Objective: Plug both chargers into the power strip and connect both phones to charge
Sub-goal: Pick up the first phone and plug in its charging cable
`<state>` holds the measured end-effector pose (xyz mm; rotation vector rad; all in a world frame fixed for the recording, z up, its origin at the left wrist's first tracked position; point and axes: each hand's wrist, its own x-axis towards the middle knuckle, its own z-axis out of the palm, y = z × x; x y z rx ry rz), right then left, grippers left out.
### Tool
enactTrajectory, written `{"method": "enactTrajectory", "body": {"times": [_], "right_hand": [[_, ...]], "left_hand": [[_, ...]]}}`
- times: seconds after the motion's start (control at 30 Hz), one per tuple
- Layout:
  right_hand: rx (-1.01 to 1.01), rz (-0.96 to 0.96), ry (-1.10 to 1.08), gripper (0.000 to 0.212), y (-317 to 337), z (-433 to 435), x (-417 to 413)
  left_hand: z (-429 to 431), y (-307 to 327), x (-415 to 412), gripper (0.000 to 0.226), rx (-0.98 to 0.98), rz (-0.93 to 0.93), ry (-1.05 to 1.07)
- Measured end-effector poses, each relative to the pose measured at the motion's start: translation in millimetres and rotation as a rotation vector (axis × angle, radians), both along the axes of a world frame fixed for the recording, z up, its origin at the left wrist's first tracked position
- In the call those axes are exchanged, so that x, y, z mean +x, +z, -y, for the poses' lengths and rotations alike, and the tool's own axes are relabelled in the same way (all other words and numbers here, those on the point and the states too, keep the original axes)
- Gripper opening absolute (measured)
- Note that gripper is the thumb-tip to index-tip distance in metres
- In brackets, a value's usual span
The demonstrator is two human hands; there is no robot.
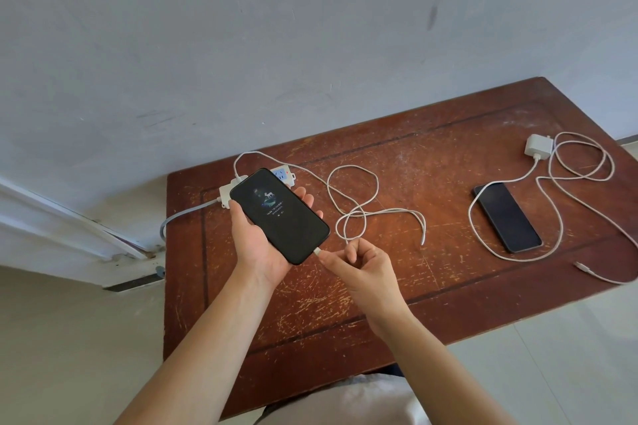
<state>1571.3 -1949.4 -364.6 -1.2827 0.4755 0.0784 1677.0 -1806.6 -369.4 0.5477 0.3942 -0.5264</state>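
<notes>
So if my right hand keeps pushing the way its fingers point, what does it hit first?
The right hand points up-left at the cable plug, which sits at the bottom edge of the phone held by the left hand. It would likely press into that phone first.

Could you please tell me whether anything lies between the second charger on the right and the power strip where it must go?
Only the first cable's loose loops lie on the table between the second charger and the power strip, whose middle the held phone hides.

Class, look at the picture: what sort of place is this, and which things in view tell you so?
Probably a plain room in a home: a scratched wooden table against a bare painted wall, a tiled floor, a power strip.
</notes>
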Motion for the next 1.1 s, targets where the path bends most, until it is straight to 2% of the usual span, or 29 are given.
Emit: {"method": "enactTrajectory", "body": {"times": [0.13, 0.27, 0.5, 0.67, 1.1], "right_hand": [[-0.035, -0.012, 0.072, 0.035, -2.1, 4.2, 0.3], [0.035, -0.058, 0.041, 0.018, -3.0, 5.4, -0.4], [0.049, -0.08, 0.037, 0.019, -7.7, 3.7, 2.2], [0.05, -0.095, 0.016, 0.017, -11.2, 4.1, 2.5], [0.005, -0.131, 0.029, 0.015, -32.0, 1.5, 7.3]], "left_hand": [[-3.4, 1.9, 0.0, 0.082, 0.031, 0.023, -0.03], [-4.6, 3.0, 1.4, 0.082, 0.103, 0.001, -0.024], [-1.6, 2.1, -1.4, 0.065, 0.3, 0.034, -0.012], [-9.3, 1.7, -0.9, 0.058, 0.287, 0.067, -0.045], [-20.8, -20.6, -12.2, 0.04, 0.255, -0.016, -0.041]]}}
